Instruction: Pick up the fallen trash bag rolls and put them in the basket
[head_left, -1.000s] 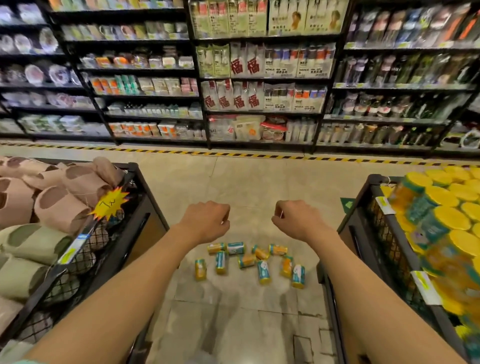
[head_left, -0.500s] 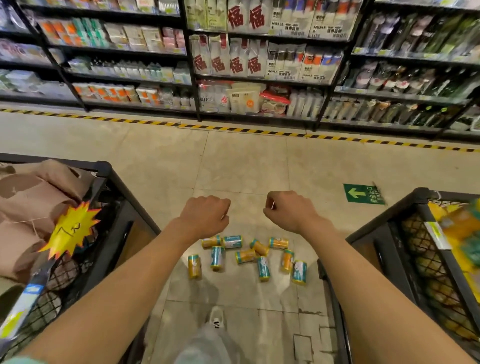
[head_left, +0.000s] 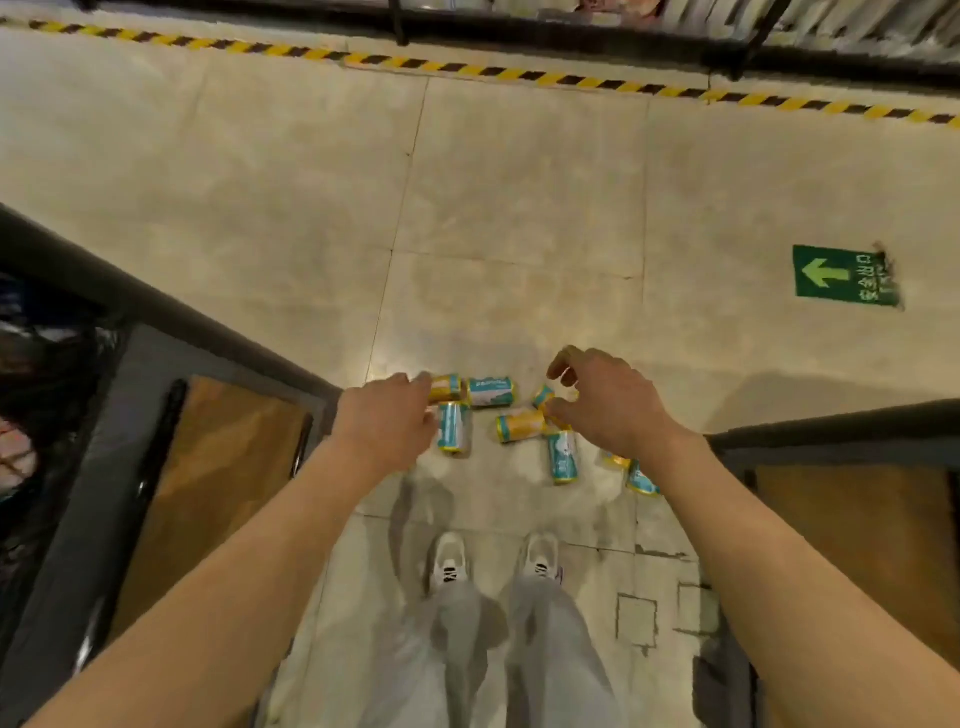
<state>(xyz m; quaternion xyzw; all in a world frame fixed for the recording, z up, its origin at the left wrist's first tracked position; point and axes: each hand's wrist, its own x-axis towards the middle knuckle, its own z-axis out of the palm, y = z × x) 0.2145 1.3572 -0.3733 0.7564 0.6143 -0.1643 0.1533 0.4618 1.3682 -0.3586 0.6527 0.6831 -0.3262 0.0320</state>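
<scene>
The left hand (head_left: 387, 423) and right hand (head_left: 608, 400) hide some small yellow-and-teal trash bag rolls (head_left: 491, 391); label print is unreadably blurred.

Retail shop aisle. Tiled floor (head_left: 519, 197) with yellow-black hazard tape (head_left: 519, 73) along the base of dark shelving (head_left: 571, 26) at the top edge. Green exit-arrow sticker (head_left: 844, 274) on the floor. Black display bins flank the aisle, left (head_left: 156, 312) and right (head_left: 831, 439).

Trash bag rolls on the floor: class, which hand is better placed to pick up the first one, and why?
Left, probably. The left hand has its fingertips at the yellow roll, while the right hand hovers with fingers spread above the other rolls.
</scene>
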